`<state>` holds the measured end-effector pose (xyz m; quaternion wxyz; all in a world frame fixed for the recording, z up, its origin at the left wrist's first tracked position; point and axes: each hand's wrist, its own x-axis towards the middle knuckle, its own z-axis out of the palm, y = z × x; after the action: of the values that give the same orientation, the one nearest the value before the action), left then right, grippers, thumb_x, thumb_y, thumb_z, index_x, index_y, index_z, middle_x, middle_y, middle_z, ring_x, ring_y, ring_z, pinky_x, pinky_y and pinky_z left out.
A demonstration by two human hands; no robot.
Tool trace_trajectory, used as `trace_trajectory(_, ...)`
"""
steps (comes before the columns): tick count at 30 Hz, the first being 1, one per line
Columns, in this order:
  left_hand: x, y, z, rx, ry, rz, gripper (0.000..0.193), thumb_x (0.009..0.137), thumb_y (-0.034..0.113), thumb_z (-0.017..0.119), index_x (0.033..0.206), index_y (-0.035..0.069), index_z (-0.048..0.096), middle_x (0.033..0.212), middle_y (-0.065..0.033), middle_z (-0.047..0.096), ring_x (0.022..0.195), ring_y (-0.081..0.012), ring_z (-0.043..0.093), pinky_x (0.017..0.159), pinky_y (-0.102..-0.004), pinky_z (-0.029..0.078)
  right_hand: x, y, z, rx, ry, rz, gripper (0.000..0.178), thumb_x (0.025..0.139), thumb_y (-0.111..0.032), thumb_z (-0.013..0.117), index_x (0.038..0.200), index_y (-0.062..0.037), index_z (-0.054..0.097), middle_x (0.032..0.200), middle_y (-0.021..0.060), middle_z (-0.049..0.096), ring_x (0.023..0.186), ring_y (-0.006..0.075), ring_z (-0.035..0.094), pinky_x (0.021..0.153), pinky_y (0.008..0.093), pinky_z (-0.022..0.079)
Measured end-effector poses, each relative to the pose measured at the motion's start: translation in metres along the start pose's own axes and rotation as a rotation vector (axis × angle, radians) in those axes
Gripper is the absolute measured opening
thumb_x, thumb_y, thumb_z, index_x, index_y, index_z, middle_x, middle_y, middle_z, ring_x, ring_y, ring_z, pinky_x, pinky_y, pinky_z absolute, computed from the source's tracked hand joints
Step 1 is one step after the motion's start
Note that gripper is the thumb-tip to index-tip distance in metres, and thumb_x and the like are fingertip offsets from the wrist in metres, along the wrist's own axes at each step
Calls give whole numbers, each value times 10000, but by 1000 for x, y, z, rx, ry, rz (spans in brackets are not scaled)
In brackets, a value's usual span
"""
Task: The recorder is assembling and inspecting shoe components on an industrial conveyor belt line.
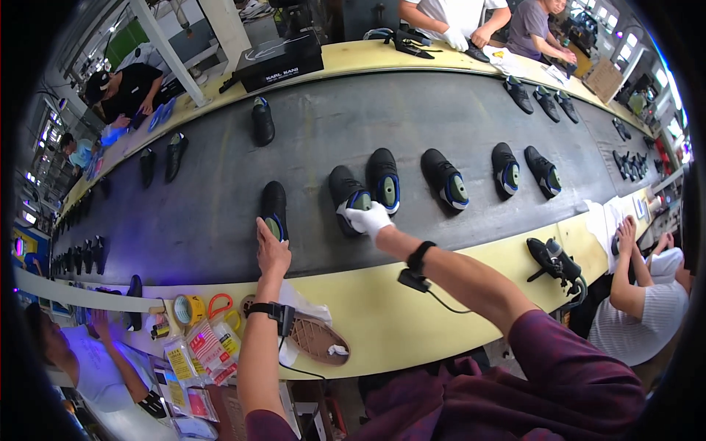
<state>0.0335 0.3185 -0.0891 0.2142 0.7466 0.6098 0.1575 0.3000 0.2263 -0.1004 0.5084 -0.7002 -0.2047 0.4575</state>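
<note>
My left hand [273,255] is at the heel end of a black shoe [274,200], its fingers along the shoe's left side and the heel partly hidden by the hand. My right hand [371,220], in a white glove, closes on the heel of another black shoe [344,188] with a green insole and blue lining. Just beyond that one, a similar black shoe [382,170] stands close alongside. Further right on the dark belt [323,132] is a black shoe [443,176], followed by two more of the same kind.
A brown shoe sole [318,340] lies on the yellow ledge by my left forearm, near a tape roll [189,309] and orange-handled scissors [220,304]. A black box [279,65] stands across the belt. Co-workers sit on both sides. A black shoe in a clamp [553,261] is at right.
</note>
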Motion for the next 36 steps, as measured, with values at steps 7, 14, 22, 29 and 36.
trace_trajectory(7,-92,76,-13,-295,-32,299,749,1072,372,647,1620,-38,344,1588,-300,486,1464,-426,503,1192,-476,412,-163,6,-129,799,-662,224,370,1010,-242,746,1283,-12,649,1114,70,725,1018,211,714,954,443,570)
trace_trajectory(14,-262,209,-44,-752,-427,228,639,1138,365,564,1599,-44,394,1266,-155,689,1056,-210,703,944,-335,561,-279,24,-219,640,-495,91,448,914,-142,784,1309,-11,618,1110,47,692,980,119,677,861,269,551)
trace_trajectory(22,-347,236,-1,-1029,-716,71,893,927,378,861,1545,-51,380,1293,-140,611,1151,-193,633,1004,-355,530,-390,27,-214,-535,97,-756,979,690,-185,943,1498,21,431,1429,287,555,1344,477,518,1152,517,434)
trace_trajectory(29,-339,199,-17,-1326,-1149,-180,667,905,164,743,1496,-5,482,1309,-122,650,1181,-227,671,1054,-379,541,-409,48,-234,-209,-9,-723,550,844,-54,819,1361,-9,635,1394,221,638,1227,394,651,1043,441,537)
trace_trajectory(36,-341,209,-7,-1376,-1151,-295,794,897,160,713,1596,-31,389,1390,-159,634,1241,-255,666,1091,-400,535,-379,62,-226,-112,106,-458,560,865,-83,826,1385,9,638,1309,173,683,1094,258,715,948,377,580)
